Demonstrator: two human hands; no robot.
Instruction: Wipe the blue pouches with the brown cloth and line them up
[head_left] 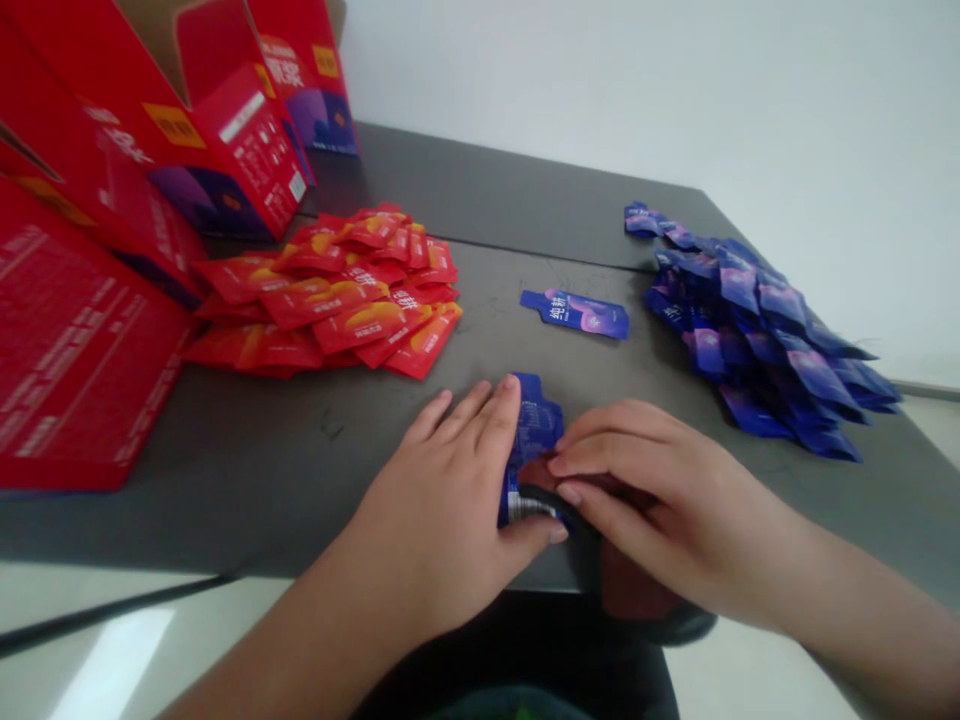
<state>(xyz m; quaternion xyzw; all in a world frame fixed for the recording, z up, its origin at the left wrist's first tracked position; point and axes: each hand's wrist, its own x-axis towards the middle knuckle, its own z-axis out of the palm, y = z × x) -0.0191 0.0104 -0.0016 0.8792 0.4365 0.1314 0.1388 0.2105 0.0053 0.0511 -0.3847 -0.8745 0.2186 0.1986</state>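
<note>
A blue pouch [538, 415] lies back side up near the table's front edge, its barcode showing. My left hand [450, 500] rests flat on its left side, fingers stretched out and thumb across the lower end. In my right hand [667, 490] is a brown cloth [637, 580] with a black edge, pinched between fingers and thumb. The cloth touches the pouch's lower right part, and its loose end hangs over the table edge. Farther back, a single blue pouch [581, 314] lies front side up.
A heap of red pouches [352, 300] lies at the left on the grey table [517, 200]. Blue pouches [757, 330] are piled at the right. Large red boxes [75, 340], one with raised flaps, stand along the left. A white wall [637, 90] rises behind.
</note>
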